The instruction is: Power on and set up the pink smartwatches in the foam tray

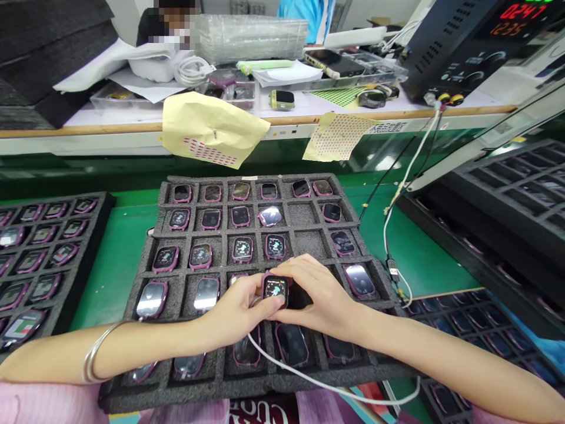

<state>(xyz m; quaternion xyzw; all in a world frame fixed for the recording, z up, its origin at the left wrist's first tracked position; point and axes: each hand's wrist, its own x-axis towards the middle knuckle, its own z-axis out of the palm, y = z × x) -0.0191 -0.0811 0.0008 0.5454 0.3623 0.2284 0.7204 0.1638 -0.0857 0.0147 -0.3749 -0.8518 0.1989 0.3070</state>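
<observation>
Between my two hands is a smartwatch [274, 290] without a strap, its screen lit with a watch face. My left hand [242, 300] grips its left side, thumb on the lower part of the screen. Fingers of my right hand [315, 294] close round its top and right side. A white cable [309, 377] runs from under my left hand in a loop to the lower right; its end at the watch is hidden. Below lies a black foam tray [207, 380] holding many purple-rimmed watches, some lit, such as one watch [242, 249] just beyond my hands.
More foam trays stand at the left [90, 259] and are stacked at the right [468, 247]. A power supply [468, 53] with red digits sits on the back shelf [141, 118], among papers, boxes and a green-cased watch [281, 100]. Yellow paper sheets [212, 126] hang from its edge. People are beyond.
</observation>
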